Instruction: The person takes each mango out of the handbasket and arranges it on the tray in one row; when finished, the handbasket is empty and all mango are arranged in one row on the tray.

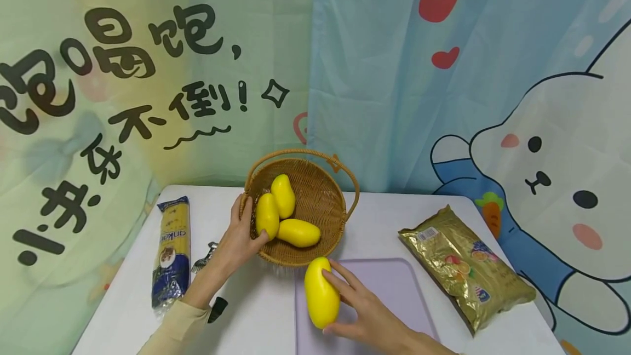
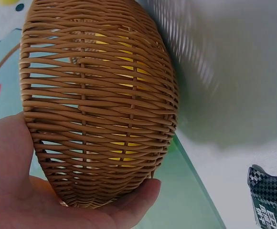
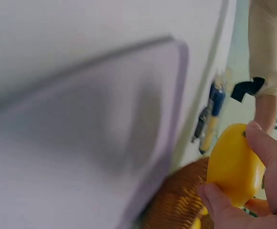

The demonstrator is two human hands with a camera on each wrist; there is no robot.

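My left hand (image 1: 242, 241) grips the left rim of a brown wicker basket (image 1: 322, 193), thumb over the inside edge. The basket has an arched handle, and its opening tips toward me. Three yellow mangoes lie in it: an upper mango (image 1: 283, 196), a left mango (image 1: 267, 213) and a lower mango (image 1: 299, 233). In the left wrist view the woven side (image 2: 105, 105) fills the middle, yellow showing through the gaps. Between thumb and fingers, my right hand (image 1: 365, 307) holds another yellow mango (image 1: 321, 295) just in front of the basket, over a lilac tray (image 1: 394, 284).
On the left of the white table (image 1: 374, 223) lies a blue-and-yellow pasta packet (image 1: 171, 251). A small black-and-white checked packet (image 2: 271, 198) sits beside my left forearm. To the right rests a gold foil bag (image 1: 468, 270). A printed curtain (image 1: 365, 97) hangs behind the table.
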